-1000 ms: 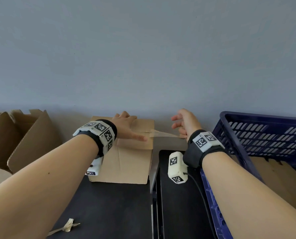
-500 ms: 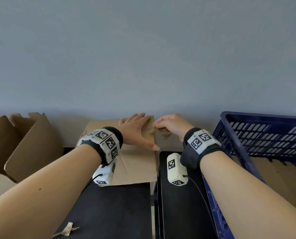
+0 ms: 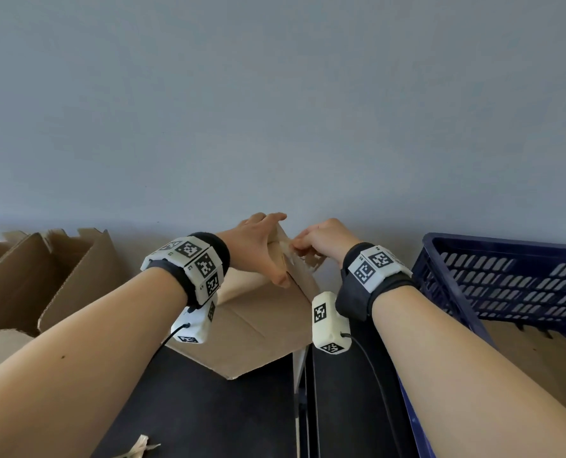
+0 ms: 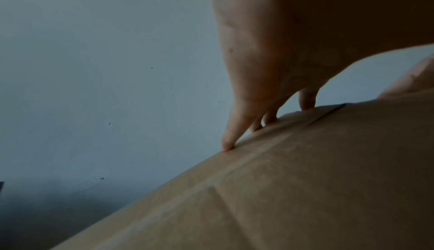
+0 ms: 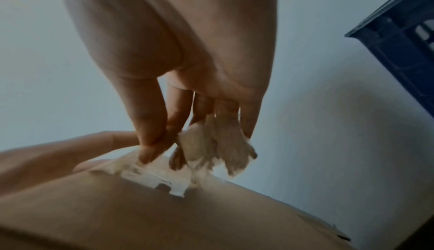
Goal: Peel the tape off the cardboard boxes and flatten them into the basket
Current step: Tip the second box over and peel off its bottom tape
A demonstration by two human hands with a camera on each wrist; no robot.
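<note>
Pinching a crumpled strip of tape point(image 5: 218, 148) at the top edge of the cardboard box point(image 3: 255, 328), the right hand point(image 3: 321, 242) works just beside the left hand point(image 3: 258, 249), whose straight fingers point(image 4: 231, 133) press the box's top, the box tilted on the black table point(image 3: 209, 408), the blue basket point(image 3: 506, 279) to its right.

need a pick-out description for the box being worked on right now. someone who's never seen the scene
On the dark table, between the opened cartons at left and the blue basket at right, stands one cardboard box, tilted up. It is the only box with both hands on it, the right hand pinching tape at its top edge.
</note>
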